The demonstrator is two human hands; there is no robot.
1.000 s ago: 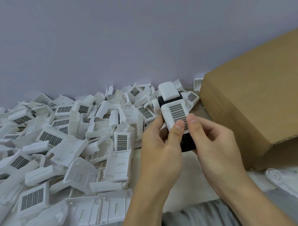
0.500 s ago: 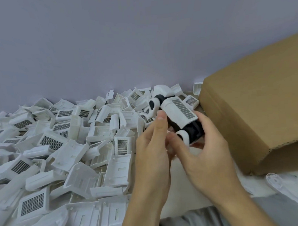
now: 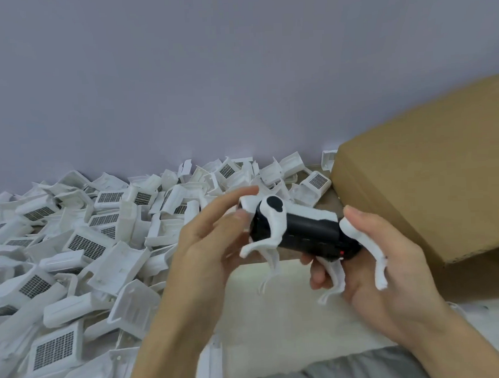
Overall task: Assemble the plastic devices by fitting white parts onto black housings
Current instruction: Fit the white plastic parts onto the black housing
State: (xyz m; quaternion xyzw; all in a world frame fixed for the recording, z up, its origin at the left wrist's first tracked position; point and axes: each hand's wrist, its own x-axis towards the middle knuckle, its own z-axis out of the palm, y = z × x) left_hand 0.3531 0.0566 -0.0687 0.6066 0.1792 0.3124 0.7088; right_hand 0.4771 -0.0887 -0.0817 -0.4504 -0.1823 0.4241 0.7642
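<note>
While a smooth black housing with curved white parts clipped on is held above the desk, its left end is pinched by the left hand and its right end cradled in the right hand, fingers curled. Left of them, ribbed white shells are heaped.
</note>
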